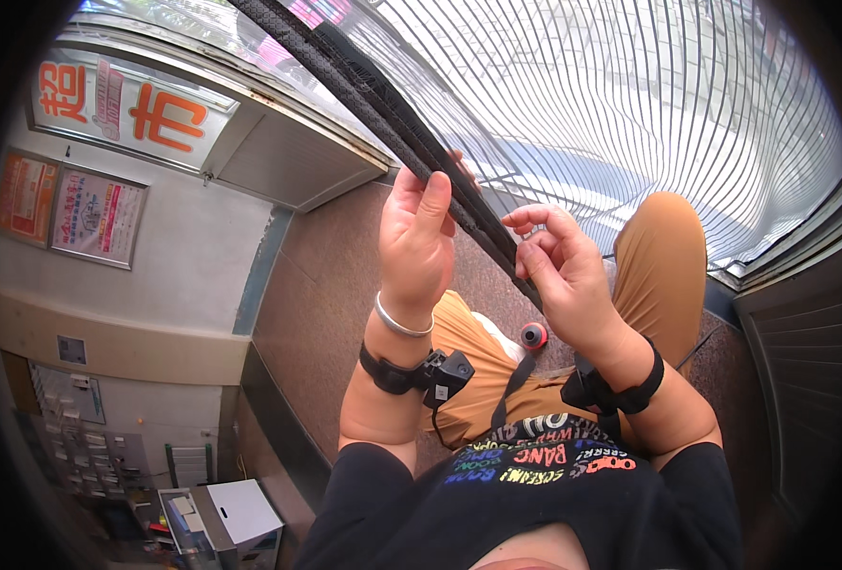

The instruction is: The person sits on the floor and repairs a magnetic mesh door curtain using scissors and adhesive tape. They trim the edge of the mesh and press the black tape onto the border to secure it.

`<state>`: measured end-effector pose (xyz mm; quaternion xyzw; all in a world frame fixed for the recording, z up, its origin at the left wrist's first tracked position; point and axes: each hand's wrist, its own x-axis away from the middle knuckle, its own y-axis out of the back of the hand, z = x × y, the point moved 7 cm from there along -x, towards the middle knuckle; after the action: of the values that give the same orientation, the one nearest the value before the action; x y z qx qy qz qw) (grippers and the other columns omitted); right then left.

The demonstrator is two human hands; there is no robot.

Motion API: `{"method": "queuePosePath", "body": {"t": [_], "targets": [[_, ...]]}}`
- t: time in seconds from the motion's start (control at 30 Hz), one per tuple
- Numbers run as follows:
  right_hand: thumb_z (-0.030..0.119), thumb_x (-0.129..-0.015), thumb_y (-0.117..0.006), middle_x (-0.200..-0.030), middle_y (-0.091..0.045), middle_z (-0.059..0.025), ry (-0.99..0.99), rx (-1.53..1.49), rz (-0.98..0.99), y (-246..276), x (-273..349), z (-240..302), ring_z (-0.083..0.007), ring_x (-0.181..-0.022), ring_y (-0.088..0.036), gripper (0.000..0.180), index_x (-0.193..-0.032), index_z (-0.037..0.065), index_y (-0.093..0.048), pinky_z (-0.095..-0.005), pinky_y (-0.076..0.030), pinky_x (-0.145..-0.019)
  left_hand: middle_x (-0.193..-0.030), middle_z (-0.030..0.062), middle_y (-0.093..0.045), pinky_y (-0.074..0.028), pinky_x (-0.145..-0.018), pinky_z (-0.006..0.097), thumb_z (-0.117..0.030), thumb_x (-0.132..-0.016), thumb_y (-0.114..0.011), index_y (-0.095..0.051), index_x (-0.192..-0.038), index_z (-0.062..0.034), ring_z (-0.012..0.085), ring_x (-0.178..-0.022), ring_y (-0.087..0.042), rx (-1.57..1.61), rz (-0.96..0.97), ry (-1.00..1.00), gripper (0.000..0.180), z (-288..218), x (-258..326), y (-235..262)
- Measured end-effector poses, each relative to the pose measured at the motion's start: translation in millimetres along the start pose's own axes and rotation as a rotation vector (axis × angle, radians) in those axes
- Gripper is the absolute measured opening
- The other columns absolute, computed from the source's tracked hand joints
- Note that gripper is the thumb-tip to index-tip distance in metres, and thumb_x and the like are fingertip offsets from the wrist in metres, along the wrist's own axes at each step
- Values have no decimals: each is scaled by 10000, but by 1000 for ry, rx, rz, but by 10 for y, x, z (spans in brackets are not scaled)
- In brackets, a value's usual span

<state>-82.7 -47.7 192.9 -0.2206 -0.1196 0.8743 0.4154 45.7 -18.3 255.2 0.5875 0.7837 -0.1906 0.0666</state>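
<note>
You wear a silver bangle [404,325] and black strapped sensor [445,373] below your left hand [414,242], another black strap [621,389] below your right hand [564,271], tan trousers [663,256], and a black printed shirt [554,494].

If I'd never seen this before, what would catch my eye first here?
Most striking is the long black textured rubber strip running diagonally from the top down to the middle. The left hand grips it, and the right hand pinches its lower end with the fingers. Behind them at upper right spreads a white mesh screen, and a small red-and-black round object lies on the brown floor below.
</note>
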Motion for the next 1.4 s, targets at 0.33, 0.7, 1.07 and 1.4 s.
{"method": "queuePosePath", "body": {"t": [0.33,0.7,1.07,1.4], "targets": [[-20,-864,-492,-836,-545,-28,-129,-135,0,-41,-12,-91,-72,-718,-572,159,-1013,-26,-547,-198,-472,-666,-1040,85,-544,-422,-854,313,-269,-949,-456,-466,-1178,24,164,-933,-520,-6,-20,7,372,-48,13,67],[-19,-860,-503,-875,-571,-35,-104,-101,28,-104,-39,-108,-74,-706,-573,101,-954,-9,-538,-207,-471,-663,-1201,116,-499,-430,-868,327,-302,-953,-435,-481,-1179,13,172,-959,-520,1,-38,-19,390,-37,26,98],[-19,-859,-506,-898,-564,-44,-113,-129,38,-110,37,-201,-84,-724,-572,99,-954,-13,-532,-207,-467,-659,-1065,97,-521,-408,-786,283,-337,-956,-416,-438,-1210,52,149,-884,-492,72,-61,12,465,-10,29,98],[-16,-858,-504,-885,-562,-40,-124,-101,26,-72,53,-241,-78,-716,-568,94,-944,-17,-541,-202,-463,-651,-1089,109,-561,-413,-861,295,-337,-948,-440,-509,-1145,23,153,-927,-528,120,-143,32,417,20,17,130]]}}
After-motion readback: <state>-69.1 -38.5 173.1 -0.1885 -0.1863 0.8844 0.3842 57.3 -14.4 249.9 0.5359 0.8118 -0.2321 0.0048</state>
